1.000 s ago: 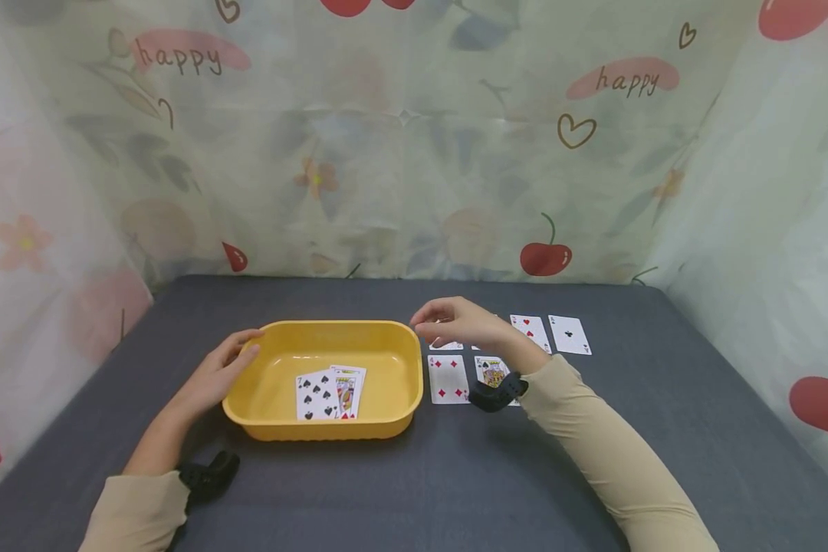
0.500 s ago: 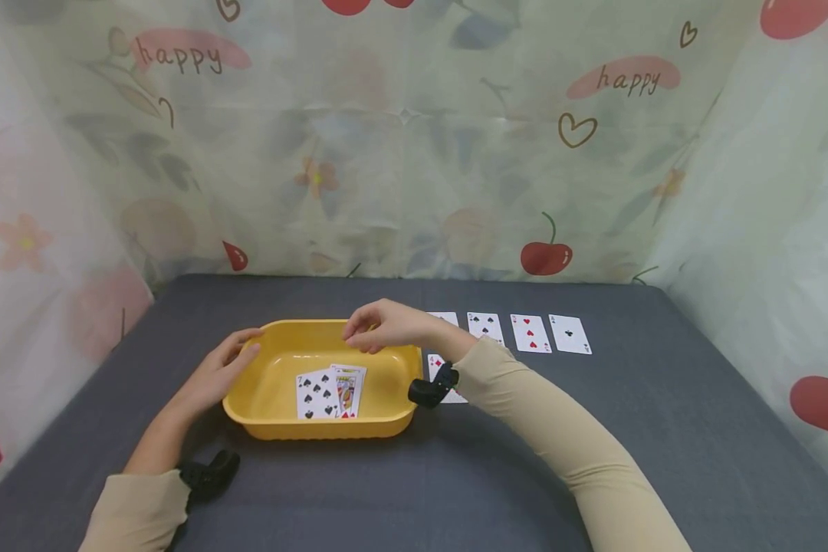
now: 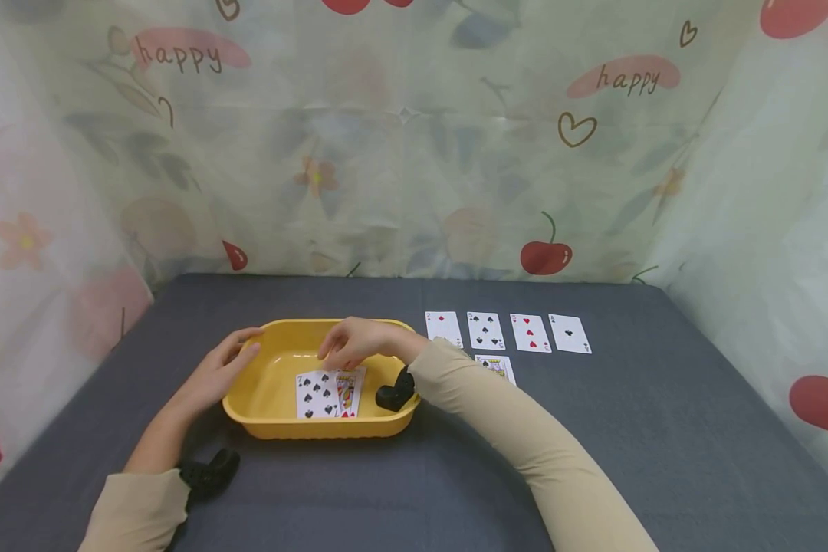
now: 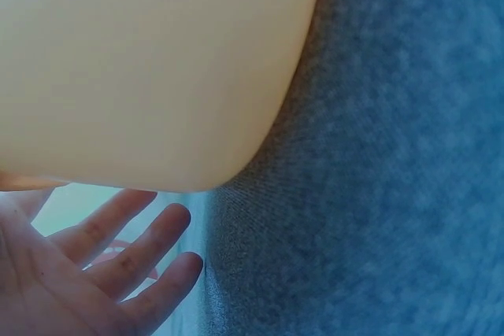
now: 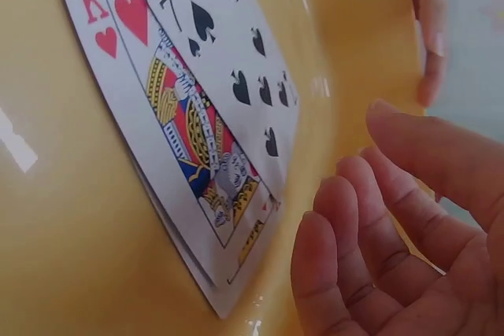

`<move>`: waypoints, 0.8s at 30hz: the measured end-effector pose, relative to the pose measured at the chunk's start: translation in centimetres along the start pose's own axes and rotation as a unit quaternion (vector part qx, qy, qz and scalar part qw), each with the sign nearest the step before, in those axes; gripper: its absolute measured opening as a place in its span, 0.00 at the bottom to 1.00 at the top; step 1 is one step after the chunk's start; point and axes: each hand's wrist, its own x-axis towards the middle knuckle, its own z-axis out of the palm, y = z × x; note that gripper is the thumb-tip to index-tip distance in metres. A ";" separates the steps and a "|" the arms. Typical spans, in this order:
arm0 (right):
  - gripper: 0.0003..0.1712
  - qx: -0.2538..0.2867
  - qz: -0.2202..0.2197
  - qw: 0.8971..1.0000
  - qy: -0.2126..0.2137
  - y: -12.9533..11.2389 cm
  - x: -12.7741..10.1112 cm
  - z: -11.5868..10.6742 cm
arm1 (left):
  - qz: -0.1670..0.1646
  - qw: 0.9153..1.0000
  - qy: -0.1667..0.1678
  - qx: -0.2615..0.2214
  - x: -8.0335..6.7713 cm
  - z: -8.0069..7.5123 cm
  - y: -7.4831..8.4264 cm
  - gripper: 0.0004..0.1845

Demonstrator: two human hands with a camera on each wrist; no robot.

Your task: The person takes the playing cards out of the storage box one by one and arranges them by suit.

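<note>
My left hand (image 3: 214, 374) is at the left end of a yellow plastic tray (image 3: 317, 431), its thumb by the rim. In the left wrist view the fingers (image 4: 138, 261) of that hand spread loosely below the tray's wall. Inside the tray lies a small overlapping pile of playing cards, with a seven of spades (image 3: 314, 392) partly covering a king of hearts (image 5: 173, 116). My right hand (image 3: 360, 341) reaches over the far side of these cards. Its loosely bent fingers (image 5: 315, 257) hold nothing in the right wrist view.
Right of the tray, a row of face-up cards includes a diamond card (image 3: 443, 328), a five of spades (image 3: 485, 341), a three of hearts (image 3: 531, 333) and an ace of clubs (image 3: 570, 334). A spade king (image 3: 497, 366) lies nearer, partly behind the right sleeve (image 3: 517, 414). Patterned cloth (image 3: 400, 176) hangs behind the table.
My right hand has moved left from the cards on the table, across the tray's rim, and down over the cards inside. The left hand and the tray have stayed put.
</note>
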 end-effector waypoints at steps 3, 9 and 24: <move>0.18 -0.009 0.004 1.000 0.000 0.1 0.5 0.2 | 0.000 1.000 0.000 -0.003 0.0 0.0 0.0 0.32; 0.17 -0.029 0.028 0.999 -0.010 0.2 1.0 0.6 | -0.005 1.000 -0.003 -0.006 0.0 0.0 0.0 0.32; 0.20 -0.089 0.056 0.994 0.014 0.2 1.0 1.8 | -0.010 1.000 -0.002 -0.001 0.0 0.0 0.2 0.32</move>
